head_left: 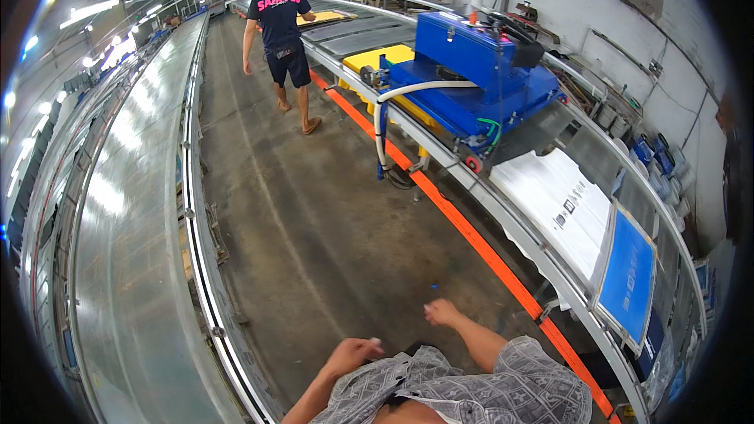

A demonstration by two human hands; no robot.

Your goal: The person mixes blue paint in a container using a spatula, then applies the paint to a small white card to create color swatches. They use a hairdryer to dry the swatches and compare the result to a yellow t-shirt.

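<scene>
Both of my hands are in front of my body, above the grey floor, touching neither table. My left hand (pixel 355 355) is loosely closed, its fingers curled together. A small whitish spot shows at its fingertips, too small to name. My right hand (pixel 442 312) is curled into a loose fist, also with a pale spot at the fingers. What either hand holds, if anything, is hidden. Nearest on the right, a blue printing screen (pixel 628 279) in a pale frame lies on the long table beside white fabric (pixel 554 204) with dark printed marks.
A blue machine (pixel 471 78) with a white hose straddles the right table, near yellow fabric (pixel 377 59). An orange rail (pixel 471 235) runs along that table's side. On the left stretches a long glossy table (pixel 129 267). Ahead in the aisle, a person (pixel 281 39) walks facing away.
</scene>
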